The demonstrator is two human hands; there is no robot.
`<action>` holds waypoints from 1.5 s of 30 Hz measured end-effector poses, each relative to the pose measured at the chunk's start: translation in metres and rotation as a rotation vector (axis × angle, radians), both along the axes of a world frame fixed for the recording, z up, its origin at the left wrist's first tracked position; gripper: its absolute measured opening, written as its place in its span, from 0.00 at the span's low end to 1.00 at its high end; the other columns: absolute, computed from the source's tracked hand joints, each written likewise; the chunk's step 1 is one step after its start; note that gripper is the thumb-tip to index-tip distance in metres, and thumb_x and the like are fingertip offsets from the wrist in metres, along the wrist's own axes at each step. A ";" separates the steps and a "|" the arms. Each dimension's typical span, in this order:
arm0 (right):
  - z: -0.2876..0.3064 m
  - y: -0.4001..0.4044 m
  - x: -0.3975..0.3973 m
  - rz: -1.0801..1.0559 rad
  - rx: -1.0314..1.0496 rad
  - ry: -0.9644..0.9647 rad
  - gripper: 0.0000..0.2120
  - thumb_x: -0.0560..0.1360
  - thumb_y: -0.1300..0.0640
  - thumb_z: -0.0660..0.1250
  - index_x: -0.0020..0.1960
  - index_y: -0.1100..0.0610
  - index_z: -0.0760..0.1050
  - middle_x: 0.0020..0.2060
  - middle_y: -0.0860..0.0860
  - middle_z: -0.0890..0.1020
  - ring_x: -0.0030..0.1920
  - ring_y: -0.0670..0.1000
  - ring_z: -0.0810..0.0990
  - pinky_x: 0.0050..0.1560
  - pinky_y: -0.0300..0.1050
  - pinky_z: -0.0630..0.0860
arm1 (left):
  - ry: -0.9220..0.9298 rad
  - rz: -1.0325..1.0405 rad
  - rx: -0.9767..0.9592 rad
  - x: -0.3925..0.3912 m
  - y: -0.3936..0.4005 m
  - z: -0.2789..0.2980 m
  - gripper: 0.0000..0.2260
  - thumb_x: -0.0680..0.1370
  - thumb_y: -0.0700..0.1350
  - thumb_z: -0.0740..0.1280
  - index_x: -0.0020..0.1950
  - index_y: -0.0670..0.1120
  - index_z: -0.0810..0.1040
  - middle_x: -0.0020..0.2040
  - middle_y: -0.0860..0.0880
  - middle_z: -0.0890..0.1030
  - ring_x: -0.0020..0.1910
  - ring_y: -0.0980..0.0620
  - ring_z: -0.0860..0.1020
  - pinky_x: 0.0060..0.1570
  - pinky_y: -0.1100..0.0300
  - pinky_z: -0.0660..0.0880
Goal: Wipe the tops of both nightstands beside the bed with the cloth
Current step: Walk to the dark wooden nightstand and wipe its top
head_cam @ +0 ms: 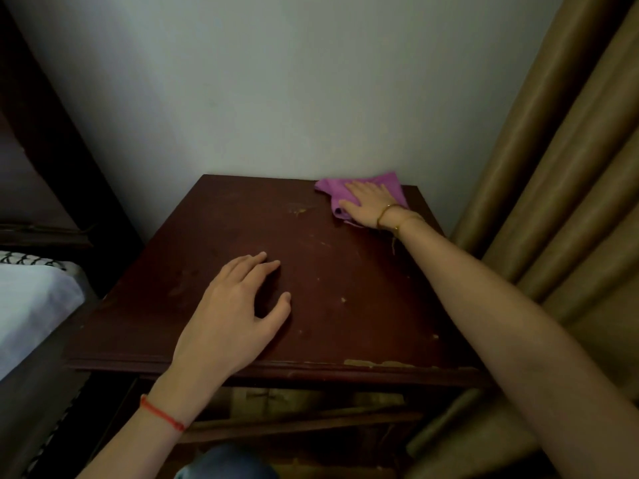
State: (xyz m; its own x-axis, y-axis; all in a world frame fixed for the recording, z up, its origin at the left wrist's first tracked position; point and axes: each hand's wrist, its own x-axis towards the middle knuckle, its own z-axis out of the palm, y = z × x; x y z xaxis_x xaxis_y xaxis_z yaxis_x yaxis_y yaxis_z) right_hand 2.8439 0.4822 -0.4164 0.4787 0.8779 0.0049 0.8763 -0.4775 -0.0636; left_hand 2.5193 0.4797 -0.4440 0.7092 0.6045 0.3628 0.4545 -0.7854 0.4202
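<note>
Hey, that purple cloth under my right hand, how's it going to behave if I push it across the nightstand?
The purple cloth looks soft and floppy; it is bunched in folds under your right hand, so it will probably crumple rather than slide flat. It seems light, likely needing palm pressure. The nightstand top shows chipped spots, which might snag it.
</note>
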 end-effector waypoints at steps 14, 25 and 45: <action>-0.003 -0.027 0.023 0.002 0.000 -0.019 0.29 0.80 0.42 0.51 0.77 0.53 0.52 0.76 0.52 0.56 0.76 0.54 0.55 0.74 0.51 0.49 | -0.005 -0.005 -0.012 -0.001 0.001 -0.001 0.27 0.74 0.63 0.57 0.71 0.55 0.71 0.72 0.57 0.69 0.73 0.58 0.61 0.73 0.57 0.60; -0.002 -0.035 -0.008 0.109 0.038 -0.037 0.28 0.81 0.43 0.51 0.77 0.53 0.52 0.76 0.51 0.57 0.75 0.53 0.56 0.74 0.51 0.51 | -0.013 -0.011 0.002 0.001 0.004 -0.002 0.28 0.74 0.63 0.57 0.70 0.53 0.72 0.71 0.55 0.70 0.73 0.56 0.62 0.72 0.54 0.62; -0.001 -0.125 -0.049 0.072 -0.017 0.006 0.30 0.80 0.40 0.48 0.78 0.50 0.48 0.77 0.49 0.52 0.76 0.51 0.50 0.75 0.50 0.44 | 0.002 0.004 0.004 -0.001 -0.002 0.002 0.23 0.78 0.57 0.64 0.71 0.51 0.72 0.72 0.52 0.70 0.73 0.53 0.62 0.72 0.57 0.59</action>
State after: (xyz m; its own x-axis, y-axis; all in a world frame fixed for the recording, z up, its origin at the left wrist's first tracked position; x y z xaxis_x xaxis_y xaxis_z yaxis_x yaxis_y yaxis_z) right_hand 2.7950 0.3573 -0.4176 0.4146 0.9099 -0.0128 0.9080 -0.4146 -0.0611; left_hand 2.5183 0.4776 -0.4416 0.7074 0.6059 0.3640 0.4587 -0.7853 0.4158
